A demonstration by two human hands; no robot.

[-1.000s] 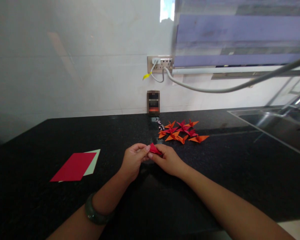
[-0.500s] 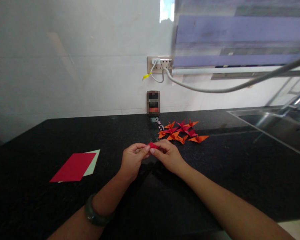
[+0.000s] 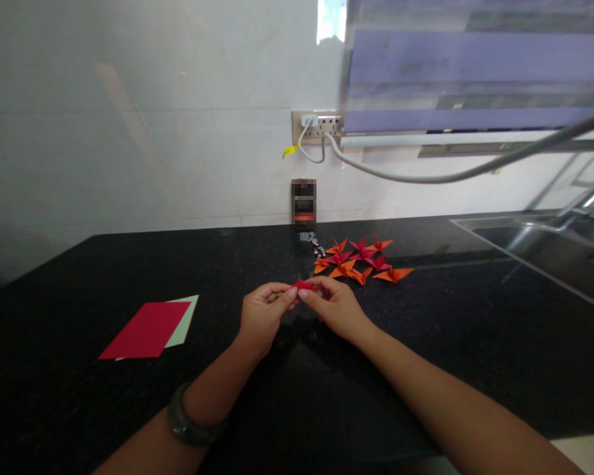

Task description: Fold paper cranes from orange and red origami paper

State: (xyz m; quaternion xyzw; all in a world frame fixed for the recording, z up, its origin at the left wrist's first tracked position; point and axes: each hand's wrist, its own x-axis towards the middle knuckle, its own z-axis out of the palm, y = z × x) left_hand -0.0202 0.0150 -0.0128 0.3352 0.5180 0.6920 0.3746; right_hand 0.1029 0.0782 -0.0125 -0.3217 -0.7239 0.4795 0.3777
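Note:
Between my two hands is a small piece of folded red paper (image 3: 301,285), largely hidden by my fingers. My left hand (image 3: 264,318) pinches its left side between thumb and fingers. My right hand (image 3: 337,307) grips its right side, thumb on top. Both hands are just above the dark counter (image 3: 287,396). Right behind my right hand lies a cluster of several folded paper cranes (image 3: 344,269), orange and red. Off to the left, a flat red paper sheet (image 3: 146,330) rests on a pale green sheet (image 3: 182,328).
A phone-like object (image 3: 303,203), its front blurred out, leans upright against the wall, with a beaded strap (image 3: 317,247) before it. A sink (image 3: 564,247) is set in at right. A grey cable (image 3: 410,178) hangs from the wall socket (image 3: 317,125).
My right thumb has shifted slightly along the red paper, and the visible part of the paper looks lower and flatter. Both hands keep their hold; the cranes and sheets stay put.

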